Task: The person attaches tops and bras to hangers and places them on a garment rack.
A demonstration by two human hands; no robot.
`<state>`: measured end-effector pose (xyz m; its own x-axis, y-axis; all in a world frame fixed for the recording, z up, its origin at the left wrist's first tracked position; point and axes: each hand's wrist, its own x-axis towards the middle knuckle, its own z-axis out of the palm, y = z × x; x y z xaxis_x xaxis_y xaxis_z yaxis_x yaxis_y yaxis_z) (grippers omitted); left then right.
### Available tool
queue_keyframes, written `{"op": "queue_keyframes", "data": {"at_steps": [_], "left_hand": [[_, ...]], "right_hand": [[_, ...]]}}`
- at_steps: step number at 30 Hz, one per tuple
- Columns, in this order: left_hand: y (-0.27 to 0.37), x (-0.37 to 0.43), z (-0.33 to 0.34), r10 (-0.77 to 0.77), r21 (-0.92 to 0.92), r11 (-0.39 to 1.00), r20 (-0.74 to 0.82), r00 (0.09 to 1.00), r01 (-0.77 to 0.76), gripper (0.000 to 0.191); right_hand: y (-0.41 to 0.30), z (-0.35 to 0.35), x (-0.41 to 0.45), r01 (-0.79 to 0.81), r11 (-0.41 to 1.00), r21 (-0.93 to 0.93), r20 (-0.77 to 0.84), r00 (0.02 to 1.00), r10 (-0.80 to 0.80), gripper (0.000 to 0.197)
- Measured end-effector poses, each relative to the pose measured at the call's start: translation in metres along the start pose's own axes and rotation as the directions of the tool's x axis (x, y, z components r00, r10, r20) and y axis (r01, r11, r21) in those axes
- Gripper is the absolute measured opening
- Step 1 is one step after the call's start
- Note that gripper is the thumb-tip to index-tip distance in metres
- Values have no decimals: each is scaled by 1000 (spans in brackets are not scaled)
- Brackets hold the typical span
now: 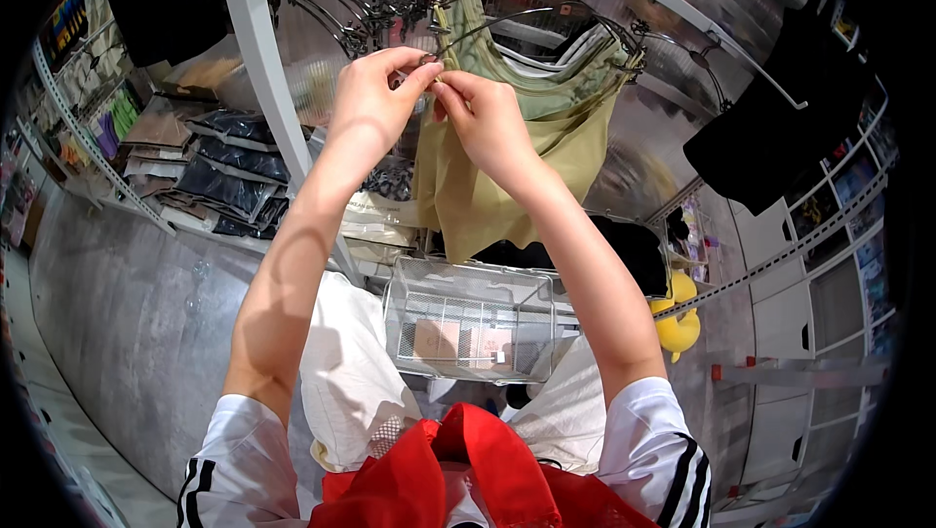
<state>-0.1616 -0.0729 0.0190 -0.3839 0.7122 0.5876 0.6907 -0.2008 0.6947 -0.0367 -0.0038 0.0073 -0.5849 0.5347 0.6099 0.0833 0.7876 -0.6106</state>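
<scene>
Both of my hands meet at the upper left corner of a yellow-green garment (570,140) that hangs in front of me. My left hand (376,93) pinches a small dark hanger clip (430,58) between thumb and fingers. Close beside it, my right hand (486,111) grips the garment's edge near the clip. A thin metal hanger arm (504,20) slants up to the right from my fingertips. Just behind hang pale green patterned garments (537,93). My fingers hide the exact spot where clip and cloth meet.
Many dark wire hangers (351,5) crowd the rail above. A white rack post (256,60) rises at left, near bagged clothes (234,170). Below me stands a wire mesh basket (468,272) holding boxes. Black garments (768,111) hang at right, above a yellow inflatable-looking item (680,334).
</scene>
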Motion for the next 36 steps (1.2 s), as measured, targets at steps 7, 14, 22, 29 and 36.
{"op": "queue_keyframes", "data": {"at_steps": [7,14,22,29,36], "left_hand": [[-14,-14,-9,-83,-284,954,67,994,98,20],[-19,-2,-27,49,-144,990,265,963,-11,21],[-22,13,-22,6,-156,987,335,942,49,23],[-24,1,-6,-108,-417,890,197,974,183,22],[-25,-10,2,-243,-653,663,274,930,366,24]], "right_hand": [[8,10,-4,-55,995,78,-45,997,59,16],[8,16,-4,-40,995,96,-36,998,44,18],[8,11,-7,-68,995,70,-65,995,72,17],[9,9,-11,-1,1000,-26,-104,995,-2,16],[9,8,-14,-3,999,42,-162,987,10,15]]}}
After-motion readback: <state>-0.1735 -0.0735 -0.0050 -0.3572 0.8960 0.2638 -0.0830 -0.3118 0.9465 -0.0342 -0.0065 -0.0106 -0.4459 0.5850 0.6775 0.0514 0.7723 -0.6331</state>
